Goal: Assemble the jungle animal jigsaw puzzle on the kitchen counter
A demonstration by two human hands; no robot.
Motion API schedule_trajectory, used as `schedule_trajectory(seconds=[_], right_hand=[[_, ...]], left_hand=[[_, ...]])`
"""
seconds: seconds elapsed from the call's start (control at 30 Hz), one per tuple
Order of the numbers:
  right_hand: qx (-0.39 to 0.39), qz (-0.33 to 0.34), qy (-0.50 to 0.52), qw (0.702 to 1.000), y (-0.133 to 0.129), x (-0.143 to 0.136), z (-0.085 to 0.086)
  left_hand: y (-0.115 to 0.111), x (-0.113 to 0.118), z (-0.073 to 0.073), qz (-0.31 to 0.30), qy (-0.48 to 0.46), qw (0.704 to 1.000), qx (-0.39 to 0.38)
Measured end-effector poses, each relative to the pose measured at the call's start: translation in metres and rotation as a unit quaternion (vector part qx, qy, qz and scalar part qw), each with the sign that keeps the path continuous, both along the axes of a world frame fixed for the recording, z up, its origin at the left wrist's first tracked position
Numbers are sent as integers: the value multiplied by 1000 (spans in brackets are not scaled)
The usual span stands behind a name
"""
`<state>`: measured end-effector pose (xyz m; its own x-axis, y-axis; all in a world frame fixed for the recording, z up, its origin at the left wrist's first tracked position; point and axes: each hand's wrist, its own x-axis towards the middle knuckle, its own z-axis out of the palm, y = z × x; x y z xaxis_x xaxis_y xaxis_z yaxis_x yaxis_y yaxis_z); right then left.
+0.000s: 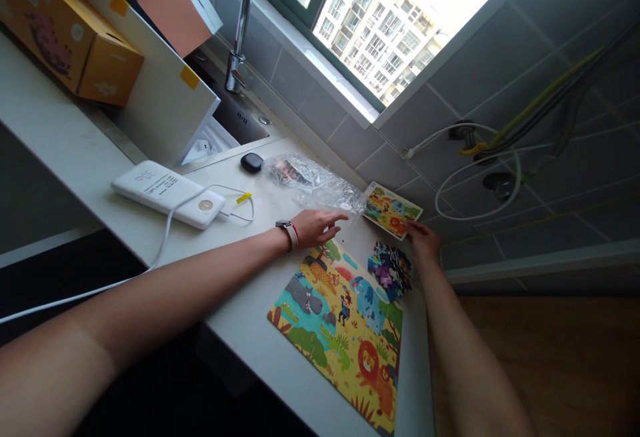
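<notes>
My right hand pinches the lower right corner of a small picture card with a jungle-animal scene. My left hand, wearing a wristwatch, hovers over the counter with its fingers stretched out and nothing visible in them. Just beyond it lies a crumpled clear plastic bag. Below both hands an animal jigsaw puzzle lies flat, showing a lion, an elephant and a hippo; its pieces look joined. Between the card and the puzzle sits a pile of loose, dark, colourful puzzle pieces.
A white power bank with a white cable lies on the left of the counter. A small black case sits near the bag. Boxes stand over the sink by the faucet. Cables hang from the right wall.
</notes>
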<state>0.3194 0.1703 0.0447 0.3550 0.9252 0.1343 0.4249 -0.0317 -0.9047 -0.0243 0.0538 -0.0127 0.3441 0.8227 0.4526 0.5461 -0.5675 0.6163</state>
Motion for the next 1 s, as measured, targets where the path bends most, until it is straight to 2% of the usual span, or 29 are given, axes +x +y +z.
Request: schedule_trajectory(seconds=[0.13, 0.27, 0.37, 0.43, 0.57, 0.63, 0.73, 0.8, 0.87, 0.93, 1.0], right_hand=[[112, -36, 49, 992, -40, 16, 14], [147, -34, 88, 985, -102, 42, 24], [96, -6, 163, 982, -145, 52, 19], [45, 23, 213, 976, -166, 47, 7], [-45, 67, 305, 949, -188, 10, -26], [-94, 85, 360, 924, -195, -12, -36], [-158, 139, 424, 881, -206, -32, -37], [-154, 177, 437, 868, -212, -37, -33], [-126, 195, 408, 883, -215, -38, -31], [-80, 181, 314, 929, -216, -40, -34], [-26, 158, 185, 970, -215, -44, -38]], left_hand=[[1, -1, -1, 2, -2, 1000, 3], [2, -4, -3, -2, -8, 1000, 11], [1, -6, -3, 0, -34, 999, 29], [-3, -5, -1, -6, -49, 997, 58], [-19, 1, 4, -33, -55, 993, 98], [-26, 4, 8, -59, -44, 992, 100], [-31, 6, 13, -90, -11, 991, 97], [-32, 6, 17, -80, -10, 993, 86], [-33, 6, 19, -24, -42, 996, 77], [-35, 7, 20, 47, -97, 992, 68], [-35, 9, 18, 87, -150, 984, 42]])
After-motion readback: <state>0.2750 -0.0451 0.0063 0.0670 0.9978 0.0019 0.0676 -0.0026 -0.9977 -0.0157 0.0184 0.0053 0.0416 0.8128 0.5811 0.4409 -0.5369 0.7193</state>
